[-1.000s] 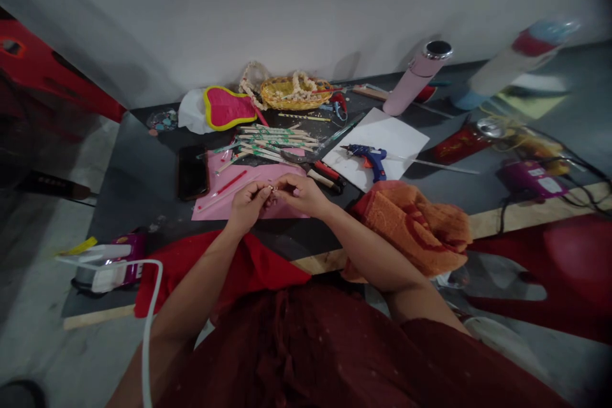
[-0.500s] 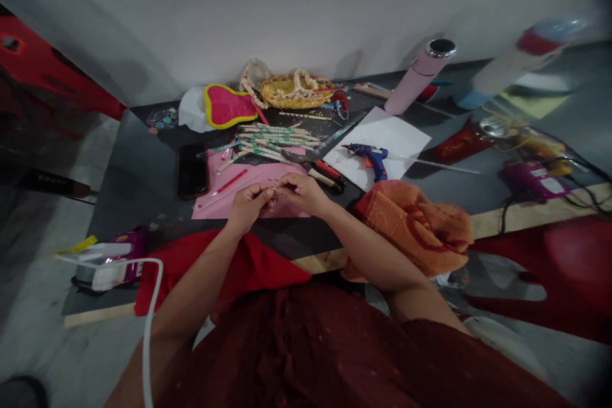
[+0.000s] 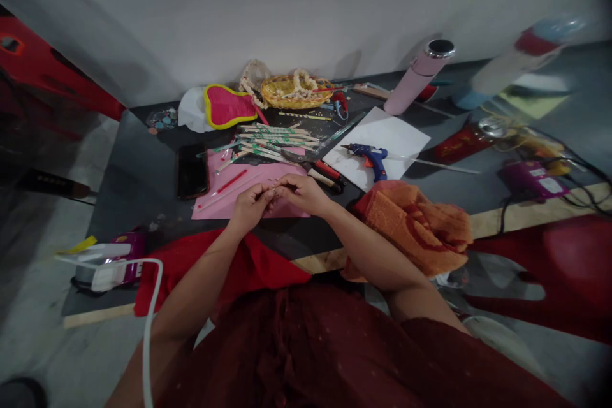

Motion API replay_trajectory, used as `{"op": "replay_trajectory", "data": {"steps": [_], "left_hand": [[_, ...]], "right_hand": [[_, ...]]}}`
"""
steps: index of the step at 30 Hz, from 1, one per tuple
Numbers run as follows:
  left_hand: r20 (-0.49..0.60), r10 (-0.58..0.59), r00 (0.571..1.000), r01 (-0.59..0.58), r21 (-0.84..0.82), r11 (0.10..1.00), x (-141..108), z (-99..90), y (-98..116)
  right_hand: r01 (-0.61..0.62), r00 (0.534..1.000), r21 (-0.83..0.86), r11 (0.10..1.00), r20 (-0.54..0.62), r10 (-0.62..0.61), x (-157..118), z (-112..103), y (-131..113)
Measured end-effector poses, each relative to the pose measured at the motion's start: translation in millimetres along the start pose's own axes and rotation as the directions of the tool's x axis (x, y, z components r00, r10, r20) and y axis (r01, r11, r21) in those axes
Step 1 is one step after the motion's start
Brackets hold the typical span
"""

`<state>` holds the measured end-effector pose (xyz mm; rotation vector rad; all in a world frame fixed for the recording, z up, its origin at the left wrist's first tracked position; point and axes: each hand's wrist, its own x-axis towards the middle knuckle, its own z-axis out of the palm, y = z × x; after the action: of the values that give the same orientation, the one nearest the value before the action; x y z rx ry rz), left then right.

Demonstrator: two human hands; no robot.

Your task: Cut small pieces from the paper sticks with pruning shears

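My left hand [image 3: 252, 205] and my right hand [image 3: 302, 193] meet over the pink sheet [image 3: 213, 204], fingers pinched together at the tips. Whatever small thing they hold between them is too tiny and covered to name. Left of the hands, a red pencil-like stick [image 3: 231, 182] lies on the sheet. Just beyond them is a pile of thin pale sticks with green marks [image 3: 277, 137]. Close to my right hand rest tools with red and black handles [image 3: 329, 172].
A blue glue gun [image 3: 375, 158] lies on white paper [image 3: 404, 134]. Behind are a yellow wicker basket [image 3: 287, 101] and a pink flask [image 3: 418, 80]. A phone [image 3: 192, 171] lies left, an orange towel [image 3: 415, 226] right. A white cable [image 3: 152, 319] hangs by my left arm.
Both hands stay in the same place with the fingertips together. Only a slight shift of the fingers shows, the small light bit between them being less visible now.
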<state>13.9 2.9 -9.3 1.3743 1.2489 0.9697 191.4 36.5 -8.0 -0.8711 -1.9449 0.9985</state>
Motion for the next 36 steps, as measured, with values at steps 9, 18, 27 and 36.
{"op": "replay_trajectory", "data": {"steps": [9, 18, 27, 36], "left_hand": [[-0.058, 0.099, 0.993, -0.085, 0.202, 0.976, -3, 1.7, 3], [-0.112, 0.233, 0.966, -0.189, 0.306, 0.933, -8, 3.1, 10], [-0.16, 0.3, 0.94, -0.219, 0.387, 0.896, -8, 0.2, 5], [-0.169, 0.277, 0.946, -0.234, 0.233, 0.944, -9, 2.2, 11]], "right_hand": [[-0.051, 0.999, -0.059, 0.997, 0.005, 0.051, 1, 1, -2], [-0.232, 0.973, 0.24, 0.943, 0.057, 0.225, 4, 1, -7], [-0.3, 0.954, 0.484, 0.822, 0.146, 0.262, 4, 4, -15], [-0.262, 0.965, 0.56, 0.786, 0.176, 0.195, 4, 5, -11]]}}
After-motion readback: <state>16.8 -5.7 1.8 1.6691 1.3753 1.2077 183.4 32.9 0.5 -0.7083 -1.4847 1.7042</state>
